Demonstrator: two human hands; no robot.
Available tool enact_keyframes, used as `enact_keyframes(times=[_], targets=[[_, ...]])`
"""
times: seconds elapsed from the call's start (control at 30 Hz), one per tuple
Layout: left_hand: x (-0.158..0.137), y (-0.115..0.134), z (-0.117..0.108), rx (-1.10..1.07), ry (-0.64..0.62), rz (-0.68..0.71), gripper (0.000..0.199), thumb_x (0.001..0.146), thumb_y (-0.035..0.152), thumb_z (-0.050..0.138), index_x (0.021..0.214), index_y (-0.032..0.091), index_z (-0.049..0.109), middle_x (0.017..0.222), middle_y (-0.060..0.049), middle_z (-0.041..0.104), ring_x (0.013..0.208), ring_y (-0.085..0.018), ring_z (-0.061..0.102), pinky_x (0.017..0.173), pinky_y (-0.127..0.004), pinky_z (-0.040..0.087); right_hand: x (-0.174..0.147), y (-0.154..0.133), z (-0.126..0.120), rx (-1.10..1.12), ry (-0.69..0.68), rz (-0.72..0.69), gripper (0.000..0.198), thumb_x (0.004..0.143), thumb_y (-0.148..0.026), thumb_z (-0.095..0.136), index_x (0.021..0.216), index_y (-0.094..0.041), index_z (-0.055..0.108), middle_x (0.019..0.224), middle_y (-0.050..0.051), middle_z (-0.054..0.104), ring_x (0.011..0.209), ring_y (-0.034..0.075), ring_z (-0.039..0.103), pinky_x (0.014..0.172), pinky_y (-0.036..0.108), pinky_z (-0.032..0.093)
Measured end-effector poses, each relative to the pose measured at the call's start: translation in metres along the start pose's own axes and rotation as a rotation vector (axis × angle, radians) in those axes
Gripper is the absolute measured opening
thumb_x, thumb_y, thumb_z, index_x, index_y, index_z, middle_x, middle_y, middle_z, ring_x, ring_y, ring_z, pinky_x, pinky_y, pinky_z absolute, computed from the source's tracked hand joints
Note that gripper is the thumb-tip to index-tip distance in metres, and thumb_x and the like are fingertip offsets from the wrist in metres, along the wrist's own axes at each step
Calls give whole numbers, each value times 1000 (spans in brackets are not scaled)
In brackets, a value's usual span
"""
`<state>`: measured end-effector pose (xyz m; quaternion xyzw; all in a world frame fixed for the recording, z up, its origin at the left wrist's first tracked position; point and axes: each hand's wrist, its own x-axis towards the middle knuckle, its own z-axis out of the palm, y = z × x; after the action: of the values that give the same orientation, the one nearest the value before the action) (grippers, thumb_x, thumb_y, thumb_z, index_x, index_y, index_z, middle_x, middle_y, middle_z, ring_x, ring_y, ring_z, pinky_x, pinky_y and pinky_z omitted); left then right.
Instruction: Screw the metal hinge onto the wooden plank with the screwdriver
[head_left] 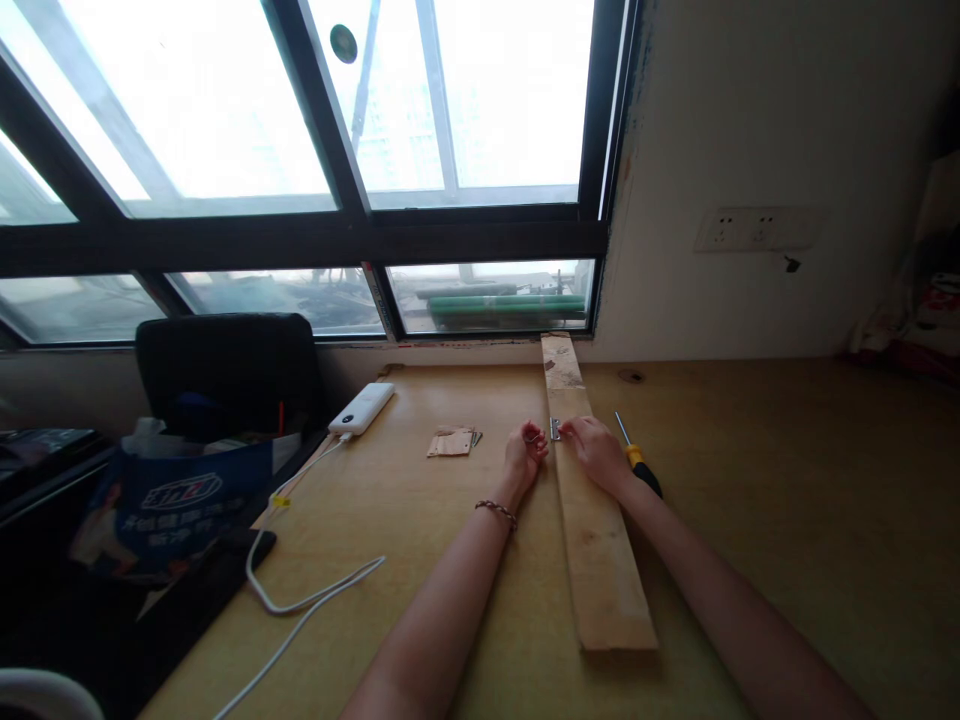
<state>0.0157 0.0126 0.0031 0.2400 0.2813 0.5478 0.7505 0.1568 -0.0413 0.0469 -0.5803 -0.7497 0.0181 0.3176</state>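
Note:
A long wooden board [604, 560] lies lengthwise on the table, its far end near the window wall. At its left edge sits a small metal hinge [555, 429]. My right hand [598, 452] rests over the board, thumb and fingers pinched together at the hinge's right side. Just left of the board, my left hand [525, 455] is closed with curled fingers; something small may be in them, too small to make out. A screwdriver [636, 458] with a yellow and black handle lies right of the board, beside my right hand.
Left of my hands is a small wooden piece [450, 442] with screws [477, 438] beside it. A white power bank [361, 408] with a white cable [300, 607] lies along the table's left edge. Beyond that edge stand a black chair [229, 365] and a blue bag [180, 505].

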Motion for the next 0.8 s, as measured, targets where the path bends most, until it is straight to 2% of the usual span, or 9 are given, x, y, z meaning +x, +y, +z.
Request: enact_keyframes(times=[0.17,0.37,0.63,0.8], targets=[[-1,-1,0,36,-16,10,30,69,43,56,67,15,46,51,3,42,39,-4,33,38,-18,16,-1,-1,-1,-34,-6,-13,20,89,-25,38,92,-20,57,88,6,59,86,16,54,76,24,37],[-10,-2,5,221,-87,38,37,63,46,66,72,16,46,43,11,25,33,-1,18,34,-17,7,-2,-6,-4,-61,0,-56,23,90,-22,35,97,-20,57,90,6,60,89,16,53,78,25,36],[-12,0,6,348,-140,-1,38,60,44,69,64,16,43,44,11,25,33,0,18,33,-16,7,-2,-4,-3,-44,5,-89,26,89,-20,37,108,-21,55,94,6,61,93,16,52,82,26,37],[-12,0,4,339,-135,47,36,59,41,69,65,15,46,46,11,27,34,0,19,34,-16,7,-2,-3,-3,-49,17,-98,27,89,-22,36,108,-21,56,94,7,61,91,16,53,82,26,38]])
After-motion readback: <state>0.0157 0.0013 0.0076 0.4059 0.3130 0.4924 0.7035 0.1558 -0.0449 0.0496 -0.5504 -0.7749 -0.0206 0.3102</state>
